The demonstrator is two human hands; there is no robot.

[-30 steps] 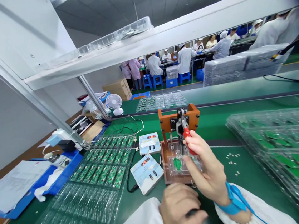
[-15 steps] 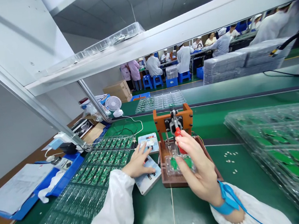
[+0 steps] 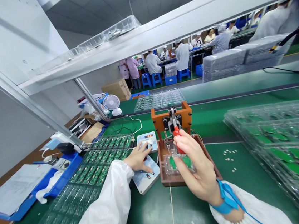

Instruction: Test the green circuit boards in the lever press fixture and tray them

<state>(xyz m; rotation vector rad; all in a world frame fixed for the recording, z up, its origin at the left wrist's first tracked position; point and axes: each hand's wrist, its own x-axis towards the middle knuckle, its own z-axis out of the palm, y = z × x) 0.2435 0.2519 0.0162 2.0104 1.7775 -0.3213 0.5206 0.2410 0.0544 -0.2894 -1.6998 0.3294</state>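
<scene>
My right hand [image 3: 199, 165], with a blue wrist strap, has its fingers curled over the red handle [image 3: 177, 132] of a toggle clamp on an orange press fixture [image 3: 155, 115]. The thumb stretches down beside a green circuit board [image 3: 172, 162] under the clamp, which sits in a clear holder within a brown tray-like base [image 3: 173, 182]; the hand hides part of the board. To the left, my left hand [image 3: 136, 159] is open, fingers spread over two pale instrument boxes. A red digital display lights the rear box [image 3: 145, 137]; the thumb reaches over the front box [image 3: 144, 184].
Clear trays of small green boards [image 3: 91, 167] lie at left. Stacked trays with larger green boards [image 3: 283, 152] occupy the right, near small loose pale pieces [image 3: 230, 159]. A white fan [image 3: 111, 102] stands behind, and a shelf [image 3: 120, 45] crosses overhead. People work in the background.
The view has shifted slightly. Both hands keep nearly the same places, the right at the red handle and the left over the boxes.
</scene>
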